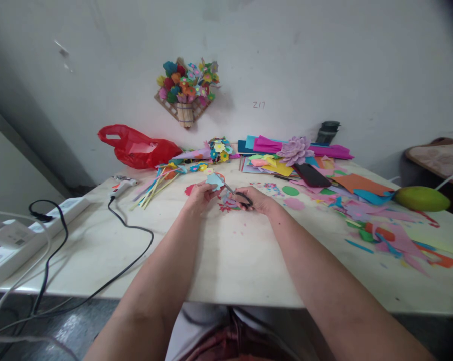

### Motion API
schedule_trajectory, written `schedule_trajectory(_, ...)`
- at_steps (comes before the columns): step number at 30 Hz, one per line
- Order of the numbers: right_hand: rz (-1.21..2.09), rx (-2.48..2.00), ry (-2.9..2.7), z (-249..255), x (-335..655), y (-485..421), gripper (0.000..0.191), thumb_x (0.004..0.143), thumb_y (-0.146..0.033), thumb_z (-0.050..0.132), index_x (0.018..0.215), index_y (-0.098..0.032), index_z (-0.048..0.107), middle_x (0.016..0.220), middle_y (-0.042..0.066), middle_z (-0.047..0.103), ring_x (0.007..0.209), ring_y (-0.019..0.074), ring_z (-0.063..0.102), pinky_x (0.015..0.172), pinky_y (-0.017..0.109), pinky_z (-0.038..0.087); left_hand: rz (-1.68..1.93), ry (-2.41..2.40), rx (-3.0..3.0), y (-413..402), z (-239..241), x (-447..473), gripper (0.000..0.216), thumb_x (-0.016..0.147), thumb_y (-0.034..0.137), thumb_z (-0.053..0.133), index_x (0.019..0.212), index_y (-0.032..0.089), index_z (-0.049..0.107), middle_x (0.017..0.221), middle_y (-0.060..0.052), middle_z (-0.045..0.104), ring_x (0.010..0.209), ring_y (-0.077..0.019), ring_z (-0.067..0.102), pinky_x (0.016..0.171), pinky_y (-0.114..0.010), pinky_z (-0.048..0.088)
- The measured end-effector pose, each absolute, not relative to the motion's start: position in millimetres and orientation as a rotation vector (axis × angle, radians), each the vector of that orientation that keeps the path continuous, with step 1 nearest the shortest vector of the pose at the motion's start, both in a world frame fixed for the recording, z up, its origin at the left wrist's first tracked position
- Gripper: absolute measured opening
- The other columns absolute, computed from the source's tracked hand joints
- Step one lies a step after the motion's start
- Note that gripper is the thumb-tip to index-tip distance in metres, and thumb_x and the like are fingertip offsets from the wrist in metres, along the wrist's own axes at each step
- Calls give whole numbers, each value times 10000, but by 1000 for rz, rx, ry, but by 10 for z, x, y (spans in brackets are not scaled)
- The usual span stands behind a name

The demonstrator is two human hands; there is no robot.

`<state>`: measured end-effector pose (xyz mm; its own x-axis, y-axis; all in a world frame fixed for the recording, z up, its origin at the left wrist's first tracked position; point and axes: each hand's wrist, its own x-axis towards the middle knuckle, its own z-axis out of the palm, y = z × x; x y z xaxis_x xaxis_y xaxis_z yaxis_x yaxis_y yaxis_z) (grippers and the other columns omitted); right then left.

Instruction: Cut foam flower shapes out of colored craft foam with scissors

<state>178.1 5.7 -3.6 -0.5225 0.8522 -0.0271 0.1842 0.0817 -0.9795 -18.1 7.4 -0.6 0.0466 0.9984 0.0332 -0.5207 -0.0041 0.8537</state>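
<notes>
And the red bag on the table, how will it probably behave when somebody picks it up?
The red bag would likely be floppy: its thin sides look crumpled. Lifted by its open handle loop, it would probably sag. It may be light, since only a pinkish patch shows, though its full contents are hidden.

One marking was legible: a short handwritten number [259,105], three thin, dark characters set in a row on the pale wall [286,55]. Reading: "217"; the first character could also have passed for a "Z", the second and third read as "1" and "7". Position: to the right of the hanging flower basket [185,115] and lower than its blooms. Second marking, on the white adapter [6,231] at the power strip [76,203]: a small grey printed patch [20,241], too small and blurred to read.
</notes>
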Motion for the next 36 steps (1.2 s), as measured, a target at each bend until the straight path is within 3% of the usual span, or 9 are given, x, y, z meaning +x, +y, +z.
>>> schedule_trajectory(18, 1447, -1006, -1846, -6, 1797, 16, 300, 789, -416, 607, 685, -142, 543, 539, -14, 539, 375, 51, 421, 304, 182, 208, 1393, 798, 827, 61, 19, -173, 90, 600, 49, 640, 653, 118, 615, 700, -63, 691, 674, -167, 677, 636, -236, 542)
schedule_trajectory(26, 1470, -967, -1848, -28, 1816, 38, 337, 793, -452, 589, 824, -117, 600, 551, -9, 559, 376, 52, 422, 306, 180, 220, 1387, 788, 853, 57, 10, -165, 93, 580, 61, 644, 626, 129, 601, 679, -59, 691, 702, -177, 687, 640, -235, 542)
schedule_trajectory(36, 1460, -975, -1850, -10, 1808, 16, 310, 796, -429, 590, 826, -120, 599, 547, -15, 547, 369, 53, 411, 309, 188, 216, 1378, 799, 878, 36, 18, -157, 98, 565, 70, 654, 608, 127, 587, 668, -63, 679, 689, -175, 678, 649, -241, 540)
